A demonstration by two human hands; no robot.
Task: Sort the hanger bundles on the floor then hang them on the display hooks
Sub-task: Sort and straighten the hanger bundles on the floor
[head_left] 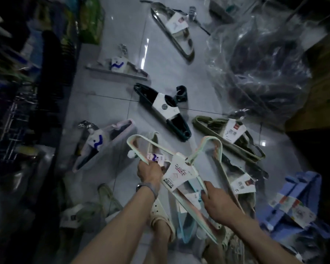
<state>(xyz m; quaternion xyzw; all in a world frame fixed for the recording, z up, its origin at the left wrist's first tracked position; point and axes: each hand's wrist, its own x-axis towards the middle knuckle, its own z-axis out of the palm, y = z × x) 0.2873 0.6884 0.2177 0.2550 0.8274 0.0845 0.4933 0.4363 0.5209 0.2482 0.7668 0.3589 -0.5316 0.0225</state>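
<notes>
Grips, with the left hand (150, 171), fingers curled, the upper loop of a pastel mint-and-pink plastic hanger bundle (179, 168), beside a small white tag. Pinches, with the right hand (217, 201), the lower arm of the same bundle just under its white paper label. Holds it clear of the floor, tilted, label upward, probably to read the type and pick its pile. Cannot tell whether one bundle or two crossed.

Directly beneath the hands: a loose heap of pale hanger bundles with white labels (242, 184), seemingly unsorted. Between the forearms, a cream perforated sandal (160, 214).

Ahead of the hands, spaced apart by colour, likely as sorted piles:
- Straight ahead, a dark teal plastic bundle with a black-and-white label (166, 109).
- Ahead of the right hand, an olive-green bundle (227, 134).
- Left of the left hand, a lilac-pink bundle with a blue-marked label (103, 145).
- Farther ahead, a pale grey bundle (118, 67) and a grey-green one (171, 29).

Right of the right hand, a blue plastic bundle with a colourful label (293, 202). Far ahead on that side, a large clear plastic bag of dark hangers (259, 63), crowding the edge.

Beyond the left hand, dark wire shelving (27, 111) along the floor's edge. No display hooks clearly made out.

Open room on the grey tiled floor (198, 82): ahead, between the teal and grey-green bundles. Little space to the right. Still at the sorting stage, by the look of it.
</notes>
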